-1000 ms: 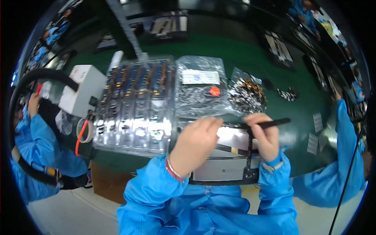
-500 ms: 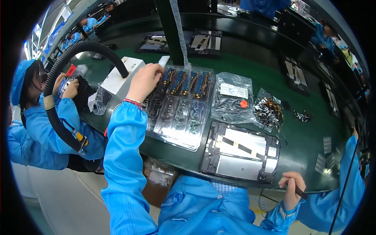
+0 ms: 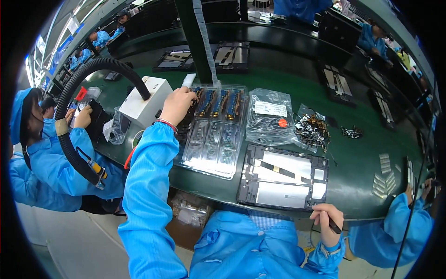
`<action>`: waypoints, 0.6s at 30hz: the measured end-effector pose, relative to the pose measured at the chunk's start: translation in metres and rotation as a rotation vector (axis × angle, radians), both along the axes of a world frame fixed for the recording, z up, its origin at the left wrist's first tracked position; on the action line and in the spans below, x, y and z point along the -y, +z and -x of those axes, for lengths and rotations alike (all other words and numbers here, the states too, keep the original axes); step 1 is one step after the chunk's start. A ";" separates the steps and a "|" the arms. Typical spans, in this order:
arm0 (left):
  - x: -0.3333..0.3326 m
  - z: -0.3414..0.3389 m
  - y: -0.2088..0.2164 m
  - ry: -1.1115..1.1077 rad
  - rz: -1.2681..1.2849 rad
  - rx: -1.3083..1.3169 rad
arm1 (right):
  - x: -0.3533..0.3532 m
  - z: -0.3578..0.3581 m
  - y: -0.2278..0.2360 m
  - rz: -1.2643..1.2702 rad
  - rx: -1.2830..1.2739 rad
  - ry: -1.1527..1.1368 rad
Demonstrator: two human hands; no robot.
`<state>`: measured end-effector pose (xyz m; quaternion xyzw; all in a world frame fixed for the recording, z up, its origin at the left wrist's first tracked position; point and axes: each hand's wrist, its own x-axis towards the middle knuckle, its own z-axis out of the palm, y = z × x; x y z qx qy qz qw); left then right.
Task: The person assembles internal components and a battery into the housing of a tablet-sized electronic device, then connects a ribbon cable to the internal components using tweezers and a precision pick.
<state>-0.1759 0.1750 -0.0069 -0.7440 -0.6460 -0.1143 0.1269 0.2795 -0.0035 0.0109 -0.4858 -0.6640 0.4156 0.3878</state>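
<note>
My left hand (image 3: 176, 106) reaches to the upper left compartment of a clear plastic tray (image 3: 207, 169). Its fingers are pinched together at the small blue-and-gold circuit boards (image 3: 214, 103) there; whatever lies between the fingertips is hidden. Closed around a slim black tool (image 3: 334, 226), my right hand (image 3: 327, 223) rests by the table's front edge. Just left of it lies an opened tablet housing (image 3: 283, 179), silver inside with a black frame. Its lower right corner is close to my right fingers.
Right of the tray are a clear bag (image 3: 269, 116) and a heap of small cables (image 3: 312, 130). A white box (image 3: 146, 100) with a black hose (image 3: 88, 65) stands left. More tablet housings (image 3: 338, 83) lie farther back. Co-workers sit on both sides.
My right hand has moved left and slightly up, toward the tablet housing, with the black tool. My left hand stays at the tray, and the view has shifted slightly.
</note>
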 end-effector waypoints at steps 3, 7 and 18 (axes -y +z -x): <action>0.009 -0.003 0.013 0.010 0.013 0.143 | 0.000 0.002 -0.003 0.007 -0.013 0.012; 0.048 -0.001 0.042 -0.030 -0.054 0.320 | -0.004 0.017 -0.004 0.024 -0.119 -0.023; 0.196 -0.173 0.029 -0.709 -0.365 0.286 | -0.008 0.092 -0.029 0.529 -0.792 0.325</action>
